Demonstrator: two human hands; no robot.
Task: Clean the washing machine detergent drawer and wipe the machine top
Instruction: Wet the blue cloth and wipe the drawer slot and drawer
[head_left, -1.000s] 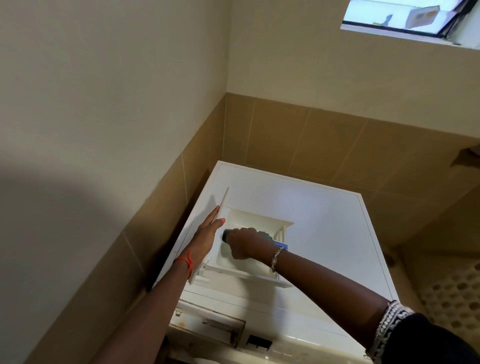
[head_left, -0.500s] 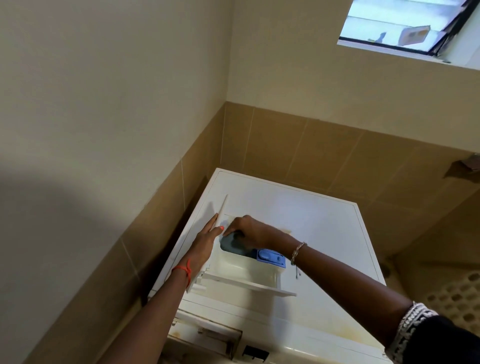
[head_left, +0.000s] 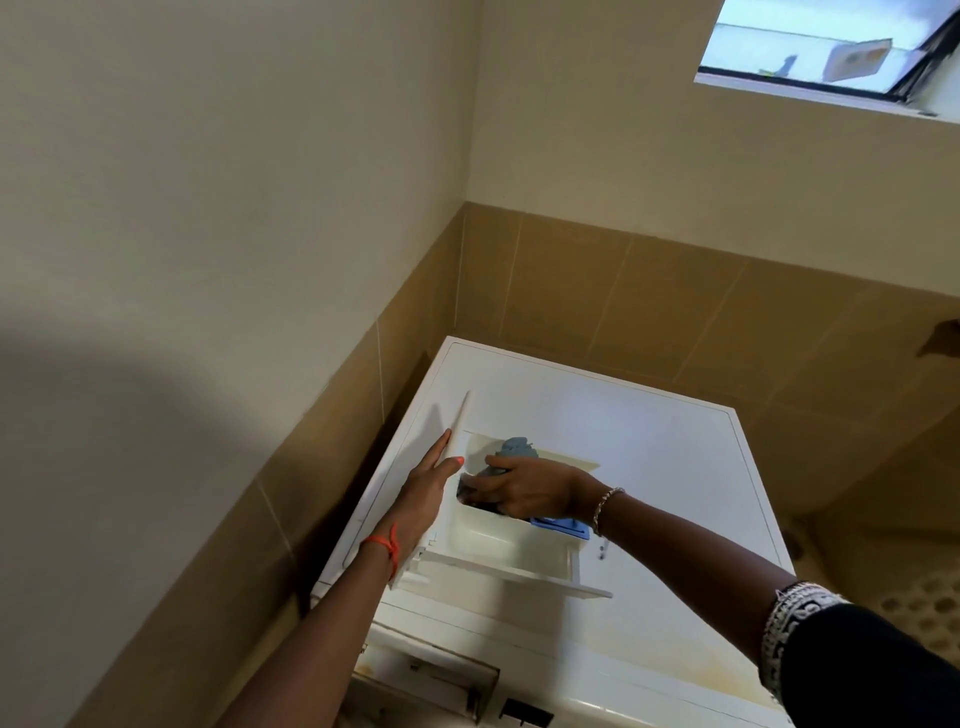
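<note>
At six o'clock in the head view, the drawer (head_left: 509, 574) lay out of its slot (head_left: 431, 670) on the machine top (head_left: 649, 447), probably set there so its compartments faced up within reach of both hands. The left hand (head_left: 423, 493) lay at the drawer's nine o'clock side, fingers straight and together, flat against the upright white panel (head_left: 461, 415). It gripped nothing, and I judge it was bracing the drawer so that scrubbing would not slide it across the smooth top. The right hand (head_left: 524, 491) reached in from four o'clock, fingers curled around a bunched blue-grey cloth (head_left: 514, 449) and pressing it into the far left compartment, with a tuft sticking up at twelve o'clock of the knuckles. Bunching it likely helped it reach the corners. A blue insert (head_left: 561, 527) sat in the drawer at five o'clock of that hand. A yellowish stain (head_left: 680, 670) near the top's front edge suggested the wiping was not yet done.
</note>
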